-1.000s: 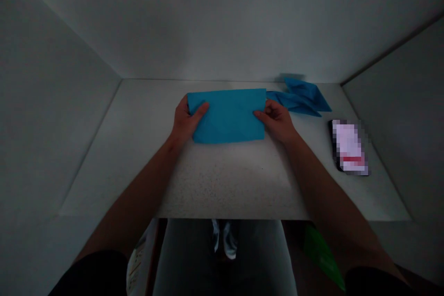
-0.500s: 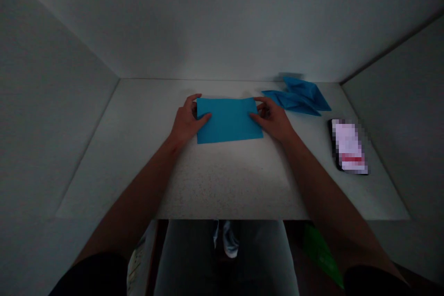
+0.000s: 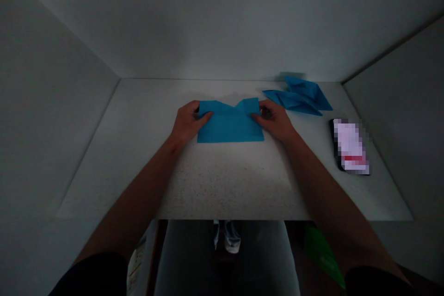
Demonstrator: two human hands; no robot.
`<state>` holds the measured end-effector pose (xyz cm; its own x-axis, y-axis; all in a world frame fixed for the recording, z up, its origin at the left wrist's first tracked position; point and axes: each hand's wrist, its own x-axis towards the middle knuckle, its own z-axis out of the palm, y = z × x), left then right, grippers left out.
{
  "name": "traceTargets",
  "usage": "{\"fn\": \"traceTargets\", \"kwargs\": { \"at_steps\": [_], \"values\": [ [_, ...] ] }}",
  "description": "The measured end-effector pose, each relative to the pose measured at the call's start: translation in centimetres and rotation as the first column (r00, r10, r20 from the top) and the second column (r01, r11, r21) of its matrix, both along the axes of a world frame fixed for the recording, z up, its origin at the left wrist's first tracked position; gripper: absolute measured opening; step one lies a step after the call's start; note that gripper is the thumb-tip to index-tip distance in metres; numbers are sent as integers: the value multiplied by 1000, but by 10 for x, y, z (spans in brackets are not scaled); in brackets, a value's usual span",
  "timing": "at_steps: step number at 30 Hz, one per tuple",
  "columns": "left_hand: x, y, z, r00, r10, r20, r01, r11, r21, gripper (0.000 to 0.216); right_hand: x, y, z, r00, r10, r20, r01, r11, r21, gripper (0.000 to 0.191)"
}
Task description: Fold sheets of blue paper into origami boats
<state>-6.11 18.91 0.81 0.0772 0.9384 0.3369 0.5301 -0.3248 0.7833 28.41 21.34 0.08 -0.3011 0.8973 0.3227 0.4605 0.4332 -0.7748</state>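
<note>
A folded sheet of blue paper [image 3: 229,122] lies in the middle of the white table [image 3: 222,180]. My left hand [image 3: 187,122] pinches its left end, thumb on top and fingers curled behind the far edge. At the right end my right hand [image 3: 275,120] pinches the paper the same way. The far edge of the paper is lifted at both ends and dips in the middle.
Two folded blue paper shapes [image 3: 300,97] lie at the back right of the table. A phone [image 3: 350,145] with a lit screen rests near the right wall. White walls enclose the table on the left, back and right. The front edge runs just above my lap.
The far half of the paper was folded down towards me, so the sheet is now narrower. Both hands then slid to the far corners and lifted them.
</note>
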Motion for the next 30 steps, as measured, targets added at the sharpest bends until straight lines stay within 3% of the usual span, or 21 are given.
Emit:
{"fn": "traceTargets", "kwargs": {
  "at_steps": [4, 7, 13, 18, 21, 23, 26, 30],
  "values": [
    [5, -2, 0, 972, -75, 224, 99, 990, -99, 36, 0, -1, -1, 996, -13, -87, 6, 997, -77, 39],
    [6, -1, -2, 957, -50, 284, 72, 995, -67, 38, 3, 2, -6, 985, -65, -157, 58, 997, -47, 38],
    [5, 2, 1, 979, -33, 201, 3, 989, 148, 20, 4, 4, 1, 978, -39, -203, 93, 961, 261, 20],
    [2, -1, 6, 994, 83, 65, -102, 911, 400, 20, 4, -3, 14, 970, -155, -187, 222, 878, 425, 28],
    [-4, -2, 7, 998, 60, -15, -48, 899, 435, 19, 10, -5, 17, 982, -148, -120, 187, 865, 466, 29],
    [-7, -2, 8, 993, -41, -110, 81, 917, 389, 12, 17, -4, 19, 994, -84, 69, 49, 910, 411, 24],
    [-12, -1, 9, 944, -180, -276, 243, 946, 214, 5, 27, -2, 21, 943, 109, 316, -180, 962, 205, 14],
    [-16, 0, 9, 914, -232, -334, 260, 965, 43, 8, 31, 1, 20, 915, 273, 296, -289, 957, 9, 17]
  ]
}}
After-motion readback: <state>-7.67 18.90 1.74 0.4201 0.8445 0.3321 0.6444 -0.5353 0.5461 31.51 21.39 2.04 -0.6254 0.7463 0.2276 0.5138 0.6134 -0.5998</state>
